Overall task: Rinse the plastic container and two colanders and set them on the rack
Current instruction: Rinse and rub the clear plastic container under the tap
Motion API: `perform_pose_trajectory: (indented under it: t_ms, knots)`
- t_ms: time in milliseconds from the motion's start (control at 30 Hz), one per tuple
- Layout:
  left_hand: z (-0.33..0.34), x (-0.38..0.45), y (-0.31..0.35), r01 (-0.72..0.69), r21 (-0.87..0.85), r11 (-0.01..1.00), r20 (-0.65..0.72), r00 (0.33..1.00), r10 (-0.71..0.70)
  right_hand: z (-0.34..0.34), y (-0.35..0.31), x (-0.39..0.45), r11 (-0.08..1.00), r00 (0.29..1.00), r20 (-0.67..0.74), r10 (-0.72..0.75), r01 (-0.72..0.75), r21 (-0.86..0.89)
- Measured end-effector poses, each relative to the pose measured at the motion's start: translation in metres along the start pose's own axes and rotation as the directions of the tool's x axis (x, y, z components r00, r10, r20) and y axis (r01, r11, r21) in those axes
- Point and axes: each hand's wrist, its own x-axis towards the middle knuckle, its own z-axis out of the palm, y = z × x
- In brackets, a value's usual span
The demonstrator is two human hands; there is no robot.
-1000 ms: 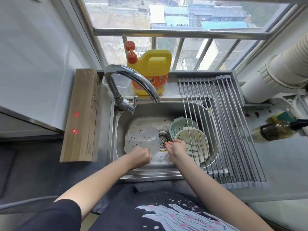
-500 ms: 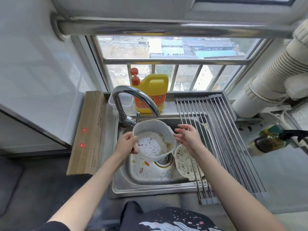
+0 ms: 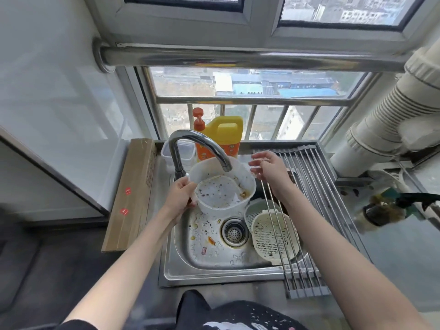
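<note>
My left hand (image 3: 181,195) grips the plastic container (image 3: 222,186) by its left rim, fingers curled over the edge, and holds it up under the faucet (image 3: 200,148) spout, above the sink (image 3: 214,263). Food bits speckle its inside. My right hand (image 3: 267,169) hangs free just beside the container's right rim, fingers loosely spread and holding nothing. Lower right of both hands, the cream colander (image 3: 273,236) and the green colander (image 3: 253,210) lie in the basin, partly under the rack (image 3: 316,186).

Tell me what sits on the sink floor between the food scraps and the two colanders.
In the head view, the round drain strainer sits between the food scraps and the colanders, next to their left edge.
</note>
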Motion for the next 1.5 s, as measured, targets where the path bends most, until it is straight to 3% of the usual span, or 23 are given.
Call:
perform_pose_trajectory:
  t_ms: [200,333,533,667,800,1000,1233,1367,1433,1500]
  knots:
    - [0.001,0.005,0.014,-0.079,-0.149,0.986,-0.141,0.988,0.057,0.025,-0.047,0.035,0.934,0.958,0.047,-0.282,0.285,-0.216]
    - [0.001,0.008,0.026,-0.074,-0.244,0.967,-0.139,0.989,0.041,0.048,-0.081,0.06,0.705,0.846,0.232,-0.48,0.53,-0.471]
    - [0.001,0.021,0.036,-0.094,-0.272,0.958,-0.16,0.986,0.051,0.076,-0.11,0.092,0.297,0.73,0.507,-0.458,0.663,-0.687]
    - [0.003,0.025,0.038,-0.094,-0.304,0.948,-0.152,0.987,0.049,0.084,-0.117,0.099,0.04,0.665,0.631,-0.4,0.7,-0.713]
    - [0.006,0.028,0.04,-0.09,-0.312,0.946,-0.155,0.987,0.042,0.09,-0.104,0.102,-0.075,0.659,0.664,-0.353,0.687,-0.723]
    - [0.003,0.03,0.037,-0.063,-0.29,0.955,-0.146,0.989,0.02,0.084,-0.086,0.1,-0.047,0.733,0.624,-0.27,0.637,-0.769]
    - [0.001,0.022,0.039,-0.062,-0.184,0.981,-0.111,0.993,0.042,0.084,-0.134,0.1,-0.027,0.709,0.659,-0.251,0.676,-0.737]
    - [-0.005,0.004,0.02,-0.11,-0.053,0.992,-0.092,0.99,0.105,0.062,-0.114,0.08,0.215,0.668,0.497,-0.553,0.691,-0.69]
    - [-0.009,-0.009,0.005,-0.087,-0.005,0.996,-0.103,0.991,0.086,0.05,-0.089,0.069,0.338,0.711,0.415,-0.567,0.661,-0.67]
    - [-0.015,-0.02,-0.014,-0.025,0.042,0.999,-0.125,0.992,0.03,0.042,-0.067,0.06,0.475,0.785,0.398,-0.475,0.61,-0.635]
